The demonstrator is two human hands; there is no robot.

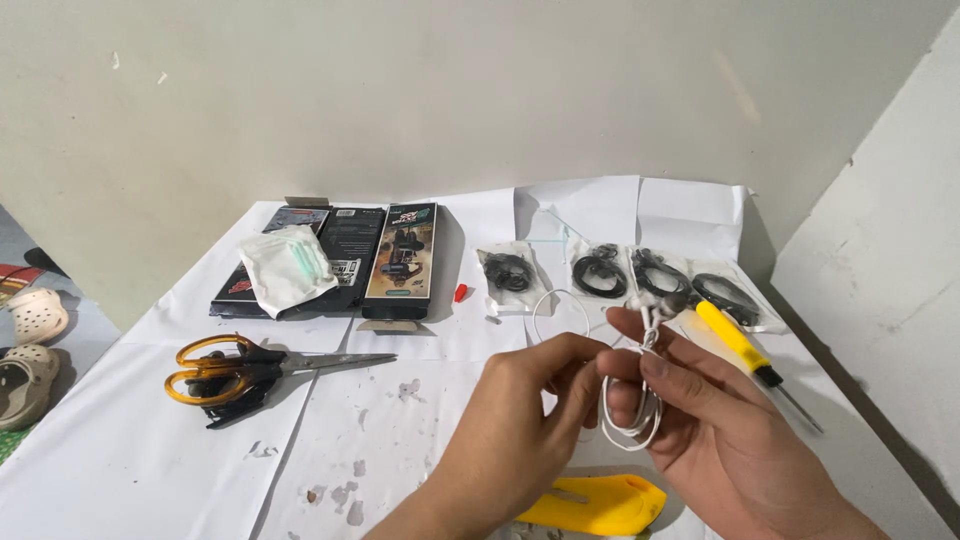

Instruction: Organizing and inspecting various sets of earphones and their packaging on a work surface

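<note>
My right hand [700, 400] holds a coiled white cable [632, 420] in front of me, fingers wrapped around the bundle. My left hand [530, 400] pinches a loose strand of the same white cable, which loops up toward the back. Both hands meet just above the paper-covered table [130, 450]. Behind them lie several clear bags with black coiled cables [600, 272], side by side.
Orange-handled scissors [250, 368] lie at the left. Dark boxes [400, 255] and a white crumpled packet [285, 262] sit at the back left. A yellow-handled screwdriver [745, 348] lies at the right. A yellow flat tool [595, 503] lies under my hands. Sandals [30, 350] rest on the floor.
</note>
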